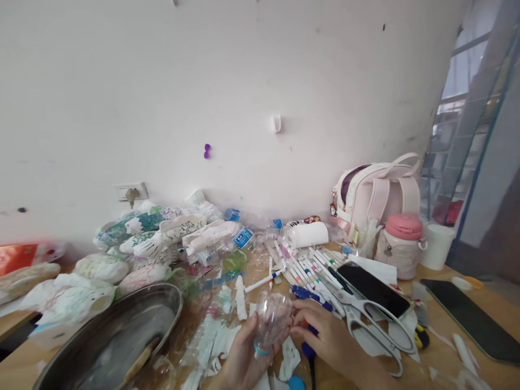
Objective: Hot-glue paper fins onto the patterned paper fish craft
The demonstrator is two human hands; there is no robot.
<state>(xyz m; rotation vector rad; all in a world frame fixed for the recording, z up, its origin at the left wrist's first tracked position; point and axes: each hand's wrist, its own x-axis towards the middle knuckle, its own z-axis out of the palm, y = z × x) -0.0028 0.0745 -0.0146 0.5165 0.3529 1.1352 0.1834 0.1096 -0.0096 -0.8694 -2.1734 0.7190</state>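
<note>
My left hand (244,355) is wrapped round a clear plastic bottle top (271,319) with a blue ring at its neck, held upside down over the table. My right hand (325,336) is curled beside it, fingertips touching the bottle's right side; a blue marker (309,349) lies just under this hand. Grey-handled scissors (365,319) lie on the table to the right of my right hand. A spread of white markers (309,268) with coloured caps lies behind the hands.
A metal basin (122,330) sits at the front left. Painted bottle shapes (154,235) are heaped by the wall. A black phone (371,287), a dark tablet (471,319), a pink backpack (377,192), a pink flask (402,244) and a white cup (439,246) stand to the right.
</note>
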